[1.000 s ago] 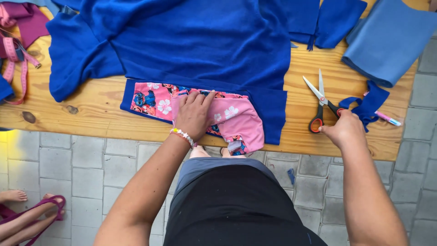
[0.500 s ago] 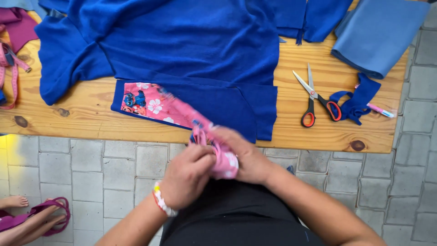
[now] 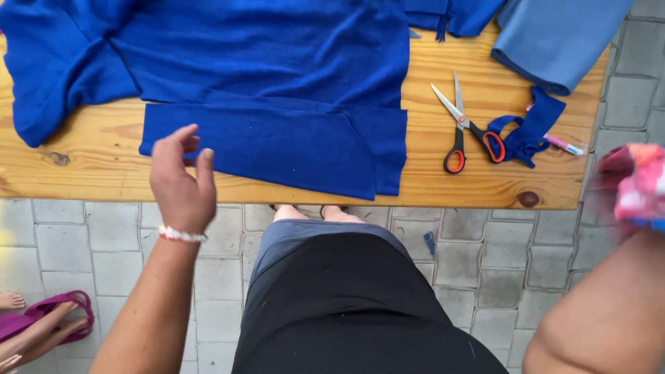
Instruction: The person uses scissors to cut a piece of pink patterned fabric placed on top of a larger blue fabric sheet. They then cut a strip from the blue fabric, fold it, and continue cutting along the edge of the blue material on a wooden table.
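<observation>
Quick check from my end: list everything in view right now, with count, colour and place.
blue fabric: one large spread, royal blue, across the table
light blue fabric: one, far right corner of the table
scissors: one, orange handles, right of the blue fabric
blue scrap: one, beside the scissors
pen: one, pink and blue, by the scrap
table: one, wooden
sandal: one, purple, on a bystander's foot, lower left
floral cloth: one, pink, blurred, right edge
left hand: open, over the near table edge
right hand: hidden behind the floral cloth
</observation>
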